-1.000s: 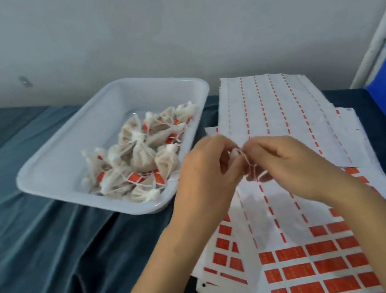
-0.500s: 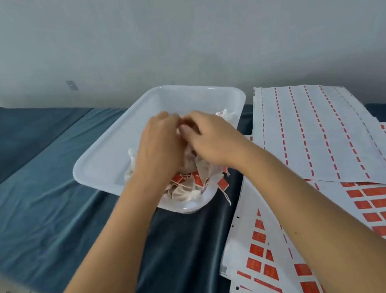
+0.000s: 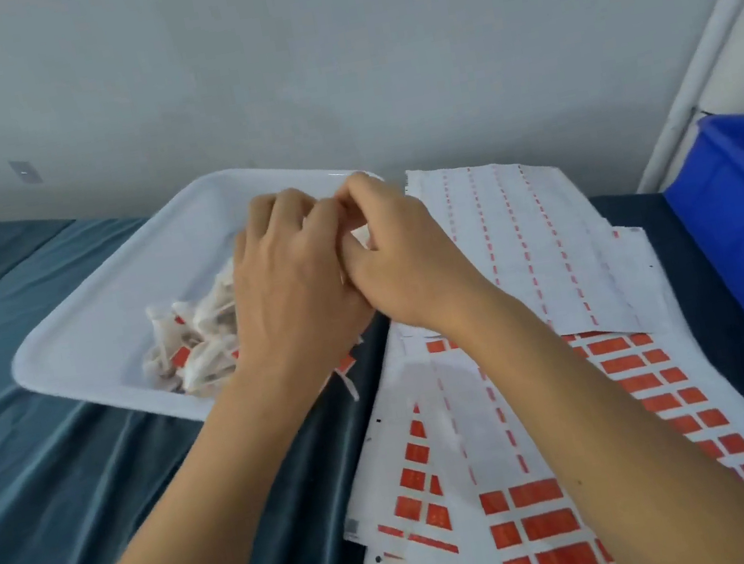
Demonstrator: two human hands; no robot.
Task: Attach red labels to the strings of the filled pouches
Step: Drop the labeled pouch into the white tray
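My left hand (image 3: 292,290) and right hand (image 3: 399,262) met, fingers curled and touching, over the right end of the white tray (image 3: 89,339). The pouches (image 3: 196,345) lay heaped just below and left of them. I could not tell what the fingers pinched. Label sheets (image 3: 528,255) lay to the right.

Single head-worn wide-angle view, looking forward and down from above the forearms. The tray (image 3: 90,348) lies left of centre, the label sheets (image 3: 525,266) right, both close; a wall (image 3: 320,44) fills the upper frame. Straight edges bow near the borders.
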